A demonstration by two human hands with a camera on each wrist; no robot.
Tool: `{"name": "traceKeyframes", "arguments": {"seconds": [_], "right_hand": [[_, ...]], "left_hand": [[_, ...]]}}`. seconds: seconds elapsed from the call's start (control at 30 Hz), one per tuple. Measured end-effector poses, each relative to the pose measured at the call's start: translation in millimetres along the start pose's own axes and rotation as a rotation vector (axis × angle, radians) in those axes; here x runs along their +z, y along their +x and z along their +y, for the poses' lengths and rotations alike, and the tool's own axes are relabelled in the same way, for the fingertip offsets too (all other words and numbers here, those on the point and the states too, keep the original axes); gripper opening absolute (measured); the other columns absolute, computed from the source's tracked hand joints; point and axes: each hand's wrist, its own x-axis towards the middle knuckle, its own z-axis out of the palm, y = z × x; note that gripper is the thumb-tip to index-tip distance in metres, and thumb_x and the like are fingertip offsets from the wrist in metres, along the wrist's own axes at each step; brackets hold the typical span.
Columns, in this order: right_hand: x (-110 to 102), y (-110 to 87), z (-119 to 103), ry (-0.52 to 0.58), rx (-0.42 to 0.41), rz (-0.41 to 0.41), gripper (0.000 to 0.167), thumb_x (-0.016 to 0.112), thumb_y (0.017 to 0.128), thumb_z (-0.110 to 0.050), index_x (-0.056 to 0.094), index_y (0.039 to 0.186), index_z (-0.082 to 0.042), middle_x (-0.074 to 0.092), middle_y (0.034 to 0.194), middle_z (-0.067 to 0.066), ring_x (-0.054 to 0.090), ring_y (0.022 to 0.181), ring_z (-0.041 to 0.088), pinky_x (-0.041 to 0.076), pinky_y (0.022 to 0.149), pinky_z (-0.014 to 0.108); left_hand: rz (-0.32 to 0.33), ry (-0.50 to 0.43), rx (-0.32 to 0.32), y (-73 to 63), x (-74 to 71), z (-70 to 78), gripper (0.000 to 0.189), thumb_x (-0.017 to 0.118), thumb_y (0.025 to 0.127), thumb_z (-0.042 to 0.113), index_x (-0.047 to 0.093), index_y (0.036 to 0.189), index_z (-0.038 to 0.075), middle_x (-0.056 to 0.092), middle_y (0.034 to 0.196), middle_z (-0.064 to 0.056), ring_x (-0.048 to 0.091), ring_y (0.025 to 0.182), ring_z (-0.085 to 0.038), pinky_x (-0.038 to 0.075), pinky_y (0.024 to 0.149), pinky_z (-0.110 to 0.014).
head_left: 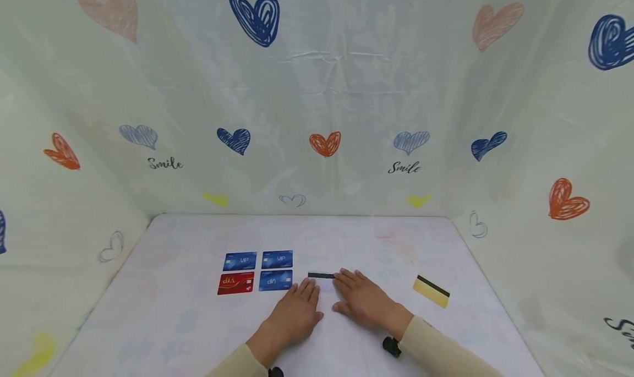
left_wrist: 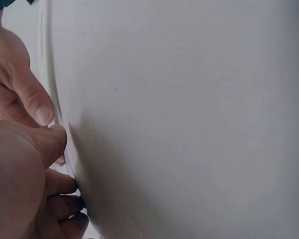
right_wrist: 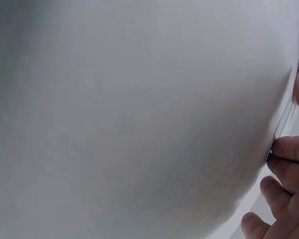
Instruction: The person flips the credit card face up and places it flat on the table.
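Note:
Between the two hands lies a card with a black stripe (head_left: 321,276), its pale face hard to set apart from the white cloth. My left hand (head_left: 296,312) lies low over the table, fingers extended, fingertips at the card's left side. From the other side my right hand (head_left: 365,301) reaches in, its straight fingertips over the stripe's right end. Just left of my left fingertips is an upside-down blue card (head_left: 275,280). Beside that sits a red card (head_left: 235,283), also upside down. Two blue VIP cards (head_left: 240,261) form the row behind. Both wrist views show mostly cloth, with fingers at the edge.
A gold card with a black stripe (head_left: 432,291) lies tilted to the right of my right hand. White cloth covers the table (head_left: 163,311). Around its back and sides hangs a pale curtain (head_left: 337,91) printed with hearts and the word Smile.

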Motion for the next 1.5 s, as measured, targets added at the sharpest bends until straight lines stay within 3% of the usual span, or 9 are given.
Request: {"name": "traceKeyframes", "arguments": {"seconds": [0.17,0.37,0.53,0.9,1.5], "right_hand": [[1,5.8,4,0.036,0.009,0.032,0.061,0.058,0.107,-0.045,0.055,0.151,-0.003,0.053,0.158,0.012,0.045,0.151,0.031,0.038,0.123,0.051],[0,14.2,6,0.043,0.045,0.170,0.059,0.070,0.101,-0.044,0.059,0.143,-0.004,0.062,0.140,0.010,0.058,0.131,0.029,0.052,0.107,0.047],[0,21.5,10,0.015,0.060,0.239,0.058,0.076,0.096,-0.046,0.061,0.135,-0.006,0.063,0.126,0.007,0.057,0.113,0.025,0.052,0.094,0.045],[0,32.9,13,0.037,0.077,0.182,0.057,0.075,0.096,-0.048,0.064,0.134,-0.008,0.062,0.127,0.006,0.055,0.111,0.024,0.048,0.093,0.046],[-2,33.4,12,0.071,0.111,0.169,0.048,0.076,0.095,-0.047,0.067,0.122,-0.009,0.062,0.116,0.004,0.055,0.108,0.023,0.047,0.088,0.043]], "left_hand": [[0.024,0.014,0.021,-2.3,-1.0,-2.0,0.060,0.060,0.106,0.045,0.054,0.154,0.008,0.050,0.163,-0.009,0.043,0.154,-0.029,0.035,0.124,-0.055],[0.212,0.024,-0.017,12.7,3.3,-14.5,0.052,0.071,0.100,0.045,0.068,0.139,0.012,0.065,0.143,-0.008,0.059,0.135,-0.030,0.048,0.114,-0.054],[0.317,0.000,-0.072,26.6,1.2,-24.2,0.060,0.079,0.092,0.052,0.068,0.136,0.012,0.067,0.129,-0.009,0.057,0.119,-0.030,0.049,0.106,-0.054],[0.290,-0.028,-0.097,33.6,2.3,-37.6,0.070,0.080,0.088,0.059,0.069,0.136,0.010,0.064,0.126,-0.012,0.052,0.118,-0.031,0.044,0.102,-0.054],[0.283,-0.035,-0.089,34.3,2.9,-35.2,0.069,0.080,0.087,0.058,0.069,0.134,0.010,0.064,0.127,-0.013,0.052,0.117,-0.032,0.045,0.100,-0.054]]}}
